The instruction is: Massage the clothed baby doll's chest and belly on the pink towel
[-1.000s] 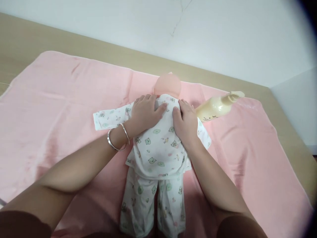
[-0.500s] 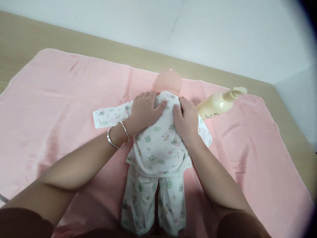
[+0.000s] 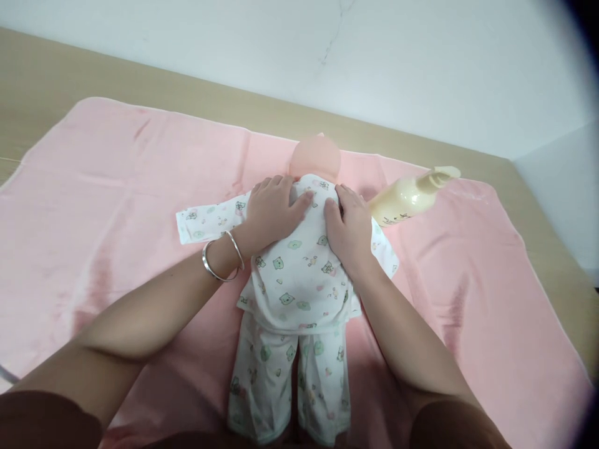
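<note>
A baby doll (image 3: pixel 314 157) lies on a pink cloth, its head toward the wall; its face cannot be made out. White pajamas with small green animal prints cover it: a long-sleeved top (image 3: pixel 292 274) and matching pants (image 3: pixel 264 380). My left hand (image 3: pixel 276 209), with two silver bangles at the wrist, rests on the doll's left-hand shoulder in the view. My right hand (image 3: pixel 350 227) lies over the other shoulder. Both hands are open, palms down, the fingers draped over the shoulders and the thumbs pointing inward on the top.
A cream-yellow pump bottle (image 3: pixel 402 198) lies tilted beside the doll's right-side sleeve, close to my right hand. The wrinkled pink cloth (image 3: pixel 126 168) is spread over a wooden table (image 3: pixel 196 93). Behind the table stands a white wall (image 3: pixel 224 43) with a thin crack.
The view has shifted very slightly. Both hands stay on the doll's shoulders, and the doll and bottle have not visibly moved.
</note>
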Available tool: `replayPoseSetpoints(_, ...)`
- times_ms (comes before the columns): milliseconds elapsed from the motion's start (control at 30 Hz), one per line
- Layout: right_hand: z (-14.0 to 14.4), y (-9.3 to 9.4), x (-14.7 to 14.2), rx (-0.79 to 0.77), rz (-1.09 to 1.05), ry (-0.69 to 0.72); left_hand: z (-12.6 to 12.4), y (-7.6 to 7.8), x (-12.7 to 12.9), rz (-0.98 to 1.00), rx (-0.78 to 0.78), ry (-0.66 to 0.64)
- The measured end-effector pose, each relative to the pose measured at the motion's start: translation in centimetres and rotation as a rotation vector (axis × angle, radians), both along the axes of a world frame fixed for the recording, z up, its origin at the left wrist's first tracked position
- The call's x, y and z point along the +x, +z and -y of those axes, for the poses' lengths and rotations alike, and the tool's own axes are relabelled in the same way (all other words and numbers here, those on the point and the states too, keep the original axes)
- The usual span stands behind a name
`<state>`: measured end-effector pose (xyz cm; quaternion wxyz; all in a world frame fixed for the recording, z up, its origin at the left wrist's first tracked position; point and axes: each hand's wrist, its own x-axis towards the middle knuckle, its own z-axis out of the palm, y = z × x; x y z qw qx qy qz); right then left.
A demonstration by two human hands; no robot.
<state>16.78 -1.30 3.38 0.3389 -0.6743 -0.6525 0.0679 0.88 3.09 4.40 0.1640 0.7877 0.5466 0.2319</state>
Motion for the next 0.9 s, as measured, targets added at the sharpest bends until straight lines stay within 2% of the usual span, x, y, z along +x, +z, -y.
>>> replayPoseSetpoints(233, -0.1, -0.2, 0.0, -0.008, 0.006, 0.006, 0.0, -0.1, 0.0, 0.001, -0.023, -0.009)
replayPoseSetpoints(300, 0.0, 0.0, 0.0, 0.006, 0.022, 0.020, 0.2, 0.3, -0.1, 0.005, -0.021, -0.020)
replayPoseSetpoints(367, 0.5, 0.8, 0.0, 0.040, 0.062, 0.046, 0.6, 1.3, -0.3, 0.003, 0.020, -0.032)
replayPoseSetpoints(467, 1.9, 3.1, 0.1, 0.043, 0.105, 0.080, 1.7, 3.7, -1.2, -0.005, 0.077, -0.028)
replayPoseSetpoints(533, 3.2, 4.9, 0.2, -0.086, 0.101, 0.162, 2.9, 5.2, -1.9, -0.015, 0.008, -0.086)
replayPoseSetpoints(600, 4.6, 6.1, 0.1, -0.261, 0.144, 0.304, 4.2, 6.0, -2.6, -0.055, -0.118, -0.236)
replayPoseSetpoints(700, 6.3, 6.4, -0.3, -0.358, 0.311, 0.377, 6.0, 5.8, -2.8, -0.152, -0.237, -0.450)
replayPoseSetpoints(800, 7.3, 5.8, -0.8, -0.339, 0.422, 0.378, 7.0, 5.2, -2.3, -0.232, -0.243, -0.463)
replayPoseSetpoints(900, 8.1, 5.4, -1.2, -0.308, 0.502, 0.447, 7.1, 5.0, -1.9, -0.267, -0.220, -0.452)
